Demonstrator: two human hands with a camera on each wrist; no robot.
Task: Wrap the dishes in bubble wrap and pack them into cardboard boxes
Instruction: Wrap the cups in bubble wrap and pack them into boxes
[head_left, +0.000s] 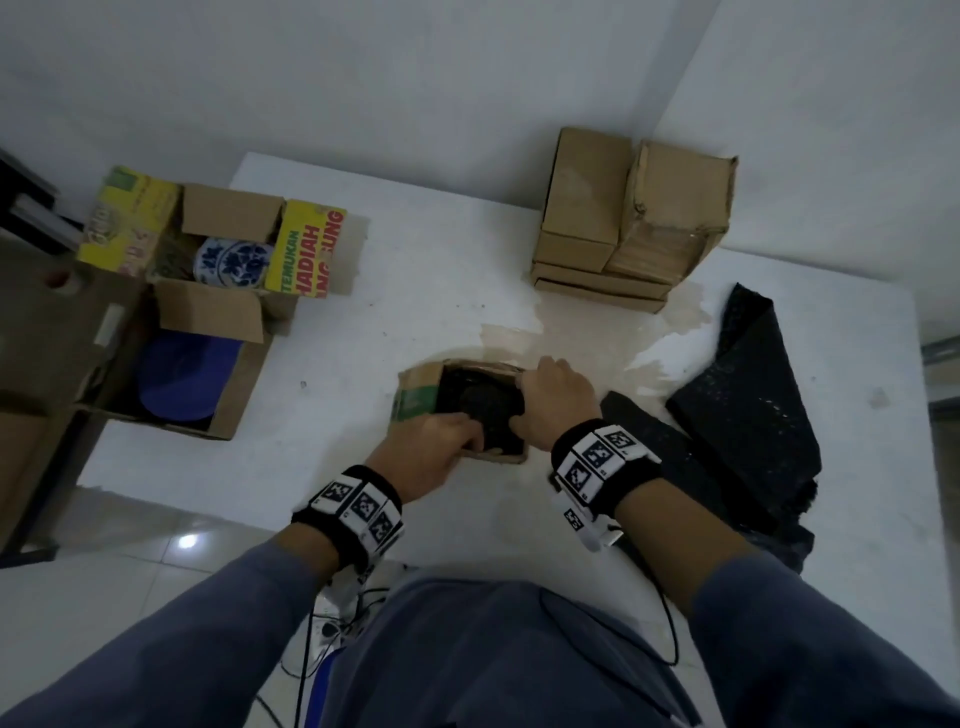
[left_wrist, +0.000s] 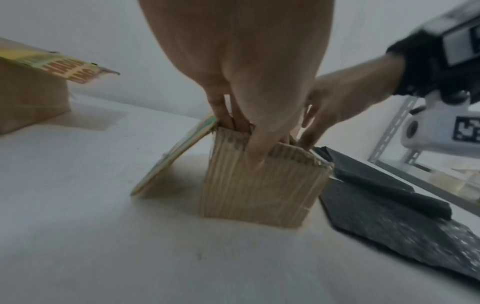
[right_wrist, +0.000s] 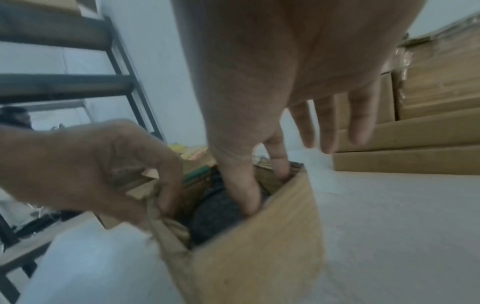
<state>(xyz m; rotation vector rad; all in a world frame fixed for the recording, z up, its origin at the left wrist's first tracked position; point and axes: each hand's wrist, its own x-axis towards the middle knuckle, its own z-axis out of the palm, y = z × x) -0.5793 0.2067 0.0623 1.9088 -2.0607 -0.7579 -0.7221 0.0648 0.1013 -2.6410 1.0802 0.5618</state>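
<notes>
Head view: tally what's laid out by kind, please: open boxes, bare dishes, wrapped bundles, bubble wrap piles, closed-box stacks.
Open cardboard boxes: 3 (small box, yellow-flap box, left box)
Bare dishes: 2 (blue-and-white dish, blue plate)
Wrapped bundle: 1
Black bubble wrap pile: 1
Closed-box stack: 1 (box count unclear)
Total: 8

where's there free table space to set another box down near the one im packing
Bare tabletop lies between the small box and the open boxes at left, and behind it toward the closed box stack. Right side is crowded: black bubble wrap lies beside the right hand.
</notes>
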